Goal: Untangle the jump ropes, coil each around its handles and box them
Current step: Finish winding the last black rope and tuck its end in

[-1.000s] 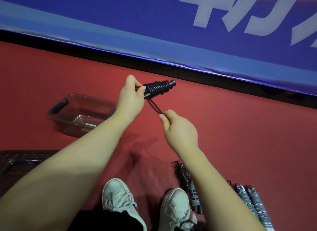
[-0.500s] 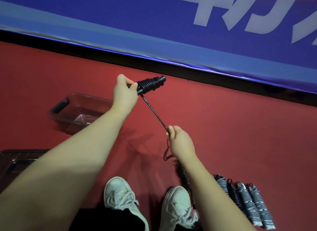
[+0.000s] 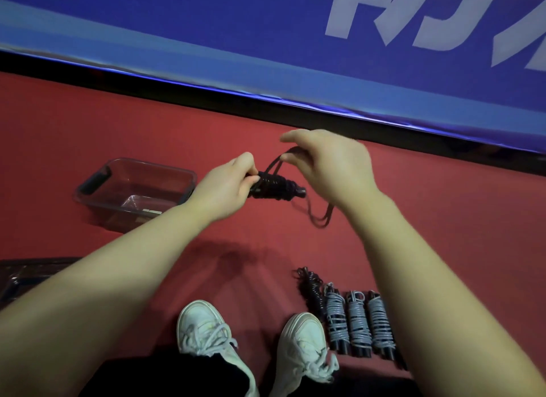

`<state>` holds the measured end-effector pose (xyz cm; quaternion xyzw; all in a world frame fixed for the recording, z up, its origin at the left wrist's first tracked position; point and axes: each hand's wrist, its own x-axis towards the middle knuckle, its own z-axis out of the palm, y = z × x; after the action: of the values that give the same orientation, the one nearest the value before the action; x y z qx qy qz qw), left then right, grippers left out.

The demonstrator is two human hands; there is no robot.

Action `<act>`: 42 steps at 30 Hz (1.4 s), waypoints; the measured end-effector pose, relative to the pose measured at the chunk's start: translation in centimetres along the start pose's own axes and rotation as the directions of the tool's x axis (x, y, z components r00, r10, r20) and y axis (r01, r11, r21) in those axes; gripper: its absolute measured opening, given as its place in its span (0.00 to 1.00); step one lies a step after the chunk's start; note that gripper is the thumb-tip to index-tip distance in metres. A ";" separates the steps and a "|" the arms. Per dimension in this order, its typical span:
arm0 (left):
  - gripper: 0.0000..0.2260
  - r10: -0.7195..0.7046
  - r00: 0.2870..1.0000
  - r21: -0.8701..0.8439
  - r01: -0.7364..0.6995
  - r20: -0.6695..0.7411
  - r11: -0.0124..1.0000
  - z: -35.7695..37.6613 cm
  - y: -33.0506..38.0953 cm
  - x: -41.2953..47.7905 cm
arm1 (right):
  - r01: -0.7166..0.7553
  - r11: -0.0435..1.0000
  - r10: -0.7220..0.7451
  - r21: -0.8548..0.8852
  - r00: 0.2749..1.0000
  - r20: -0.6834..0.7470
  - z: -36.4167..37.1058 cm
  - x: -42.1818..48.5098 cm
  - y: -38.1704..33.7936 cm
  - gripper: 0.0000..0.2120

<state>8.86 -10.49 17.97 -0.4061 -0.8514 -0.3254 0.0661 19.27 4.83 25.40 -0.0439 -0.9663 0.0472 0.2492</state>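
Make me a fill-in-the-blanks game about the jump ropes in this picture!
1. The rope being wound by the left hand and right hand is coloured ____.
2. The number of grey coiled ropes lying by the white shoes is ____.
3. The floor is coloured ____.
4. The clear box sits on the person's ____ side.

Missing words: black; three; red; left

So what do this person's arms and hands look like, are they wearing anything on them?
Nothing at all. Both forearms are bare up to the edge of the picture, with no sleeves in view. The left hand and right hand have no gloves, rings, watch or wristband that I can see. The picture is a bit blurred, so fine detail such as nails cannot be made out.
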 end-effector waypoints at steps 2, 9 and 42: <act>0.03 0.047 0.995 -0.023 -0.045 0.093 0.999 -0.2 0.4 -0.7 | 0.050 0.999 -0.049 -0.014 0.996 0.076 0.1 0.9 1.3 0.13; 0.06 0.163 0.952 -0.245 -0.098 0.261 0.965 -0.9 2.9 -2.2 | -0.091 0.934 -0.151 0.345 0.775 0.613 -0.4 2.9 5.5 0.10; 0.08 -0.427 0.857 -0.890 0.404 0.288 0.211 -0.8 3.3 -0.2 | -0.184 0.872 0.215 0.453 0.976 -0.018 11.6 -5.1 1.9 0.10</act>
<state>11.33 -9.59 20.17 -0.1228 -0.5852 -0.7590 -0.2577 18.19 5.37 12.59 -0.0862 -0.9105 0.2927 0.2791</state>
